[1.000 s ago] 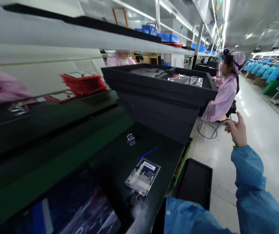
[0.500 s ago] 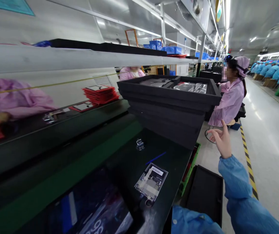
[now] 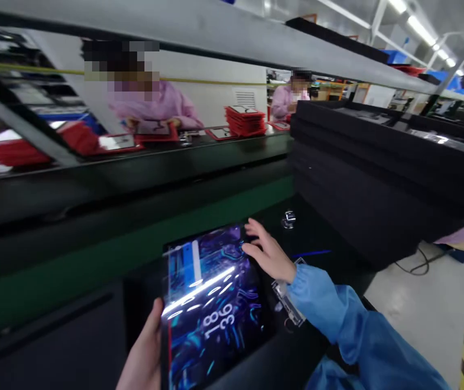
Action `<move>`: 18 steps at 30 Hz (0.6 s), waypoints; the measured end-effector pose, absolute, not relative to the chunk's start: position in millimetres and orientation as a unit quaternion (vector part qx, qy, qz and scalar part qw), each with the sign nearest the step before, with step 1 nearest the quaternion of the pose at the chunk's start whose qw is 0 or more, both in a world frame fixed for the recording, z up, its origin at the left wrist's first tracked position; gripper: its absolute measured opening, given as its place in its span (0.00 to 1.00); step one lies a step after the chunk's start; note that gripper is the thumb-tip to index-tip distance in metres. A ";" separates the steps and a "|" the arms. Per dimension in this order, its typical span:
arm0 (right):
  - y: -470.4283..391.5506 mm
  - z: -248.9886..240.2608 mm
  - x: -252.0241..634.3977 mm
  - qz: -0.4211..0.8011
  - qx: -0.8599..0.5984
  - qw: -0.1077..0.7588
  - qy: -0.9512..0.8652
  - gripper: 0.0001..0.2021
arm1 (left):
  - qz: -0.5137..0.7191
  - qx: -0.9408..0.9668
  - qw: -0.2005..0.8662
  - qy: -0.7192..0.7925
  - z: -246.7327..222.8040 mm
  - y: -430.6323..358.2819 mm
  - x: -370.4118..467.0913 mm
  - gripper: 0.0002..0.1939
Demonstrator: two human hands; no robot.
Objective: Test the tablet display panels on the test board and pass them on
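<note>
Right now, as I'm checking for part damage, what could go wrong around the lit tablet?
The right sleeve overlaps the small electronic part in this view and might drag it. The left hand is at one edge of the tablet, its grip mostly hidden; a loose hold could let it slip. The right hand, at the opposite side, might smudge it or trigger an unwanted touch.

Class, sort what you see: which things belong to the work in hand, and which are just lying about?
In hand:
lit tablet
left hand, gripping its edge
right hand, at its corner

Apparently just lying about:
blue strip
partly hidden circuit board
stacked black trays
</note>
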State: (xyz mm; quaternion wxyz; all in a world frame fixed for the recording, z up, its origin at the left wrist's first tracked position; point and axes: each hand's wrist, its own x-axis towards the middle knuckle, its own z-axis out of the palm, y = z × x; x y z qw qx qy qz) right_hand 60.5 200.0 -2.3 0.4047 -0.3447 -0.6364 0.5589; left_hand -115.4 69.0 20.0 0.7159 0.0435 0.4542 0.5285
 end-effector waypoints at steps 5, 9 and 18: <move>199.2 -26.4 59.5 0.718 -0.314 0.312 -0.538 0.29 | 0.560 -0.066 0.660 0.497 20.8 68.8 -110.5 0.27; 196.5 -25.4 66.8 0.698 -0.342 0.319 -0.542 0.32 | 0.577 -0.091 0.655 0.479 14.7 71.8 -107.7 0.28; 185.7 -21.0 60.6 0.653 -0.340 0.349 -0.580 0.33 | 0.600 -0.051 0.642 0.474 5.9 66.8 -102.4 0.27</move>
